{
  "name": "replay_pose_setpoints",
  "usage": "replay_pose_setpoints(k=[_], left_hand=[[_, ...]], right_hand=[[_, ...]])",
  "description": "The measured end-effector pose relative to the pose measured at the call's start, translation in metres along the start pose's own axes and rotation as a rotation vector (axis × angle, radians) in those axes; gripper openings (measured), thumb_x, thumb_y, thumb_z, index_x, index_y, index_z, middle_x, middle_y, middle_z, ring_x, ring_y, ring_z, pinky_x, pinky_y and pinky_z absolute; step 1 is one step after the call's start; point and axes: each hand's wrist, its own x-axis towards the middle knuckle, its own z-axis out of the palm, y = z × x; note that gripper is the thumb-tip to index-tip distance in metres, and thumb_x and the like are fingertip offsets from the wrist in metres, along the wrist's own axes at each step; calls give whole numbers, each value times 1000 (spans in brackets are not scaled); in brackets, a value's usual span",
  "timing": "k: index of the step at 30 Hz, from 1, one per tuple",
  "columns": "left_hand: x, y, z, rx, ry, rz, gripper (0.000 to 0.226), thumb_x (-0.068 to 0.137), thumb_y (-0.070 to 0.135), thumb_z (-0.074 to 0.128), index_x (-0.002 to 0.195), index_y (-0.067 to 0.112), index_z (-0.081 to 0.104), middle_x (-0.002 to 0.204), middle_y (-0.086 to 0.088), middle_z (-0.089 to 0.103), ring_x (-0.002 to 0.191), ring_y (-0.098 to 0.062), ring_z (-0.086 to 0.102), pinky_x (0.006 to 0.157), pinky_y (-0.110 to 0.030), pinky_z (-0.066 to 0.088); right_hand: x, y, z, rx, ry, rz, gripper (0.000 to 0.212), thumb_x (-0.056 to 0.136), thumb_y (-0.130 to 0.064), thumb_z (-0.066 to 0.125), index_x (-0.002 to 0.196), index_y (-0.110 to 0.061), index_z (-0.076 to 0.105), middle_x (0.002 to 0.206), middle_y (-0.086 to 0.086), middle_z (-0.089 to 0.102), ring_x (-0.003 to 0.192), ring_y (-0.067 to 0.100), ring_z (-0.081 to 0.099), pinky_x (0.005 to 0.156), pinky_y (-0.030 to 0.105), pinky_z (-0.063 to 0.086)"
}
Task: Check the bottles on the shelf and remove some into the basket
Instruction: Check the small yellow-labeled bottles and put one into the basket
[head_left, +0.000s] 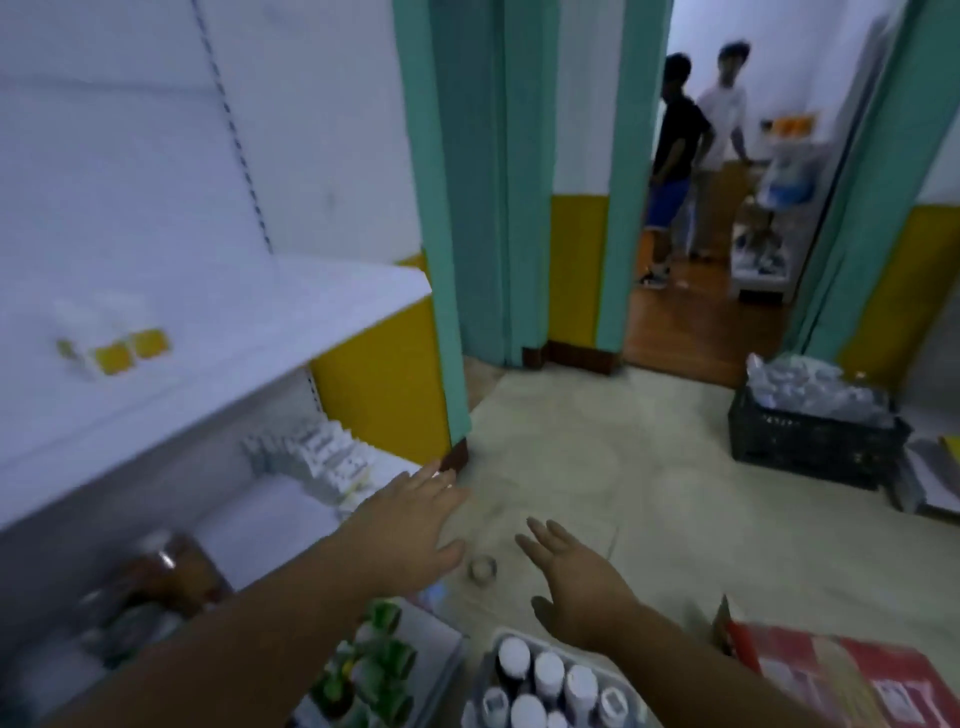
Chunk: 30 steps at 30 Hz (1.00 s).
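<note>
I have both hands out over the pale floor (571, 447) beside a white shelf unit (218, 332), in a blurred frame. My left hand (410, 535) reaches forward with fingers spread flat and holds nothing; it hangs just off the outer edge of the lower shelf. My right hand (576, 571) is open too, fingers loosely apart, palm down, also empty.

Below the right hand, at the bottom edge of the view, white-capped dark bottles (540, 680) stand packed together in a basket (493, 644). Left of it a second tray holds green-labelled containers (379, 654). A small round ring-like object (482, 569) lies on the floor between the two hands; I cannot tell what it is.

On the lower shelf, white boxes (322, 457) stand in a row near the left hand, and a brown jar (171, 571) sits nearer me. Small yellow-and-white boxes (111, 343) rest on the upper shelf. A red carton (831, 675) lies at lower right, a black crate (810, 441) of wrapped goods stands farther off, and two people (696, 156) stand beyond the doorway.
</note>
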Motion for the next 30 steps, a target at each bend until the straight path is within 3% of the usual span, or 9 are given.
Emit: replay_pose_setpoints(k=[4,6,9,12,18,21,23,26,30], left_hand=[[-37,-12,-82,-18,71,-111,65,92,51,36,148,22,19,158,1,15,146,-17,5,117,-34,10],[-61,-26,-104,17,194,-155,64,89,53,36,145,22,30,155,0,25,143,-16,18,117,-34,19],[-103,-38,-132,170,437,-202,51,87,46,39,131,24,51,142,3,48,132,-7,40,108,-22,28],[-135,-54,-134,-21,263,-310,58,94,40,44,146,22,27,155,2,23,145,-13,12,114,-24,14],[-159,-93,-126,-262,441,-353,52,92,36,48,141,34,29,152,16,23,143,-4,9,112,-21,19],[-162,-110,-128,-335,490,-366,50,91,36,50,138,34,34,146,18,30,137,-2,22,101,-11,21],[-162,-120,-127,-379,498,-366,49,90,37,51,137,30,37,146,13,34,135,-7,30,105,-15,25],[-163,-131,-129,-453,532,-325,48,91,35,51,137,29,39,146,15,34,136,-3,27,108,-16,21],[-162,-144,-129,-520,613,-320,46,89,32,55,133,30,44,143,16,37,131,1,32,103,-7,20]], right_hand=[[13,-62,-74,-22,109,-148,73,90,-33,52,151,-22,15,161,3,2,148,24,3,117,39,20],[23,-94,-103,-21,165,-214,68,92,-37,51,150,-23,19,161,2,3,148,23,3,116,41,23],[36,-140,-138,55,248,-276,64,94,-36,49,150,-22,21,161,0,4,148,19,5,117,38,22],[49,-182,-160,149,319,-337,65,93,-35,52,149,-24,21,159,-2,14,146,16,15,114,30,20],[88,-265,-197,267,437,-454,58,89,-37,59,141,-24,38,148,-5,41,135,14,37,110,26,27],[118,-300,-211,239,416,-465,49,89,-30,59,136,-20,47,142,-1,49,130,16,44,107,27,32],[137,-323,-217,224,406,-484,44,90,-27,58,132,-20,51,141,-2,50,129,15,44,106,26,33],[165,-357,-227,202,391,-508,36,91,-25,57,127,-22,56,140,-5,50,126,15,46,104,27,35],[205,-390,-232,-55,267,-481,40,92,-23,53,132,-20,52,144,0,46,131,19,41,108,32,34]])
